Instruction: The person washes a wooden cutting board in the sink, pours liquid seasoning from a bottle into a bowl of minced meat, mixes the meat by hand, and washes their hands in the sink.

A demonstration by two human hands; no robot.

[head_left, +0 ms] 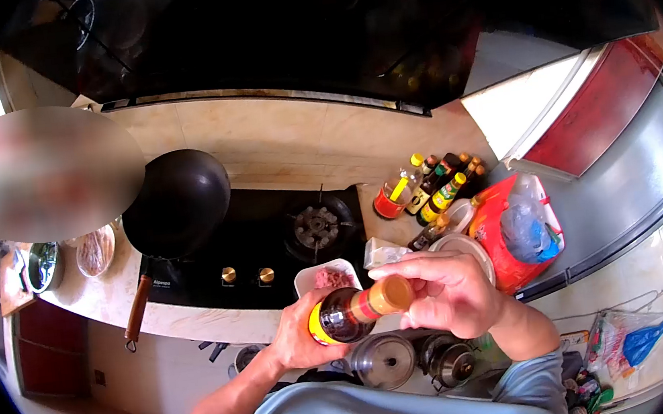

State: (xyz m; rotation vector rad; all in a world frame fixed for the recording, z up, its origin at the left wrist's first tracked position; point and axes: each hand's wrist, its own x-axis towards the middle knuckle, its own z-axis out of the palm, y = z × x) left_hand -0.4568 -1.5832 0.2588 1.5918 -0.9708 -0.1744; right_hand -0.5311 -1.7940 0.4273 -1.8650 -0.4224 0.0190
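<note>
In the head view, my left hand (295,336) is wrapped round a dark sauce bottle (341,316) with a yellow label, tilted with its top to the right. The orange-gold bottle cap (390,294) sits between the thumb and forefinger of my right hand (457,291). Those fingers look closed about the cap, though it partly hides their tips. Just behind the bottle, a white dish (300,281) holds pink minced meat (334,277) at the counter's front edge. Beside it lies a small white packet (385,251).
A black wok (177,203) with a wooden handle rests on the left of the black gas hob (270,238). Several sauce bottles (442,198) and a red bag (495,226) stand at right. Bowls (96,252) sit at left. Lidded pots (384,361) are below the counter.
</note>
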